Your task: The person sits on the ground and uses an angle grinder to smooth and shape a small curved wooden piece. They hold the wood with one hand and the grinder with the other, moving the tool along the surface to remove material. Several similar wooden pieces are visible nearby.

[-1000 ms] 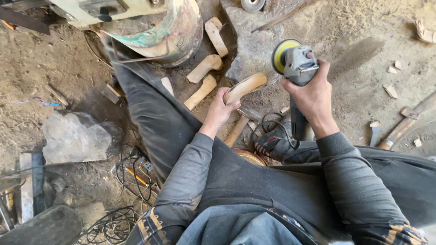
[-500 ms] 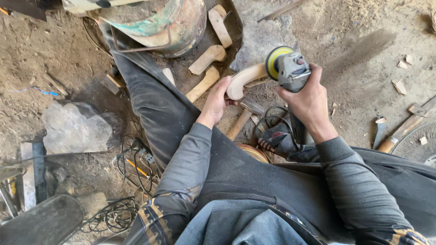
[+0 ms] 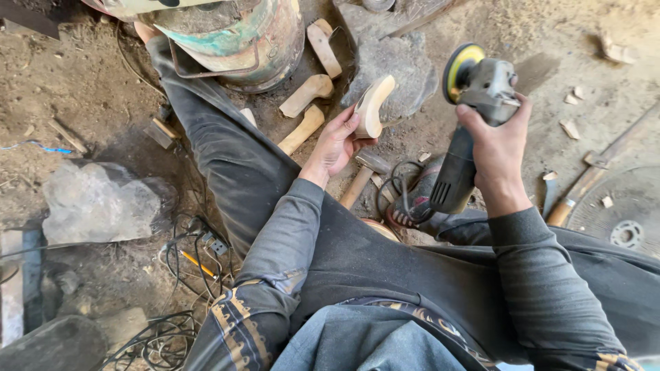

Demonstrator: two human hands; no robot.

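My left hand (image 3: 339, 143) holds a pale carved wooden piece (image 3: 373, 104) upright, tilted toward me, above a flat grey stone (image 3: 399, 62). My right hand (image 3: 496, 148) grips a grey angle grinder (image 3: 471, 117) with a yellow-backed disc (image 3: 457, 69), held to the right of the wooden piece and apart from it. The grinder's black cord (image 3: 399, 185) loops down near my shoe (image 3: 419, 199). My legs in dark trousers stretch across the dirt floor.
Several more wooden blanks (image 3: 309, 93) lie beside a rusty green drum (image 3: 240, 41). A hammer (image 3: 364, 175) rests under my left hand. A crumpled clear plastic bag (image 3: 96, 203), tangled wires (image 3: 192, 254), a round metal disc (image 3: 619, 213) and wood chips (image 3: 570, 127) lie around.
The grinder has pulled away to the right from the wooden piece. My left hand has turned the piece up on end, closer to me.
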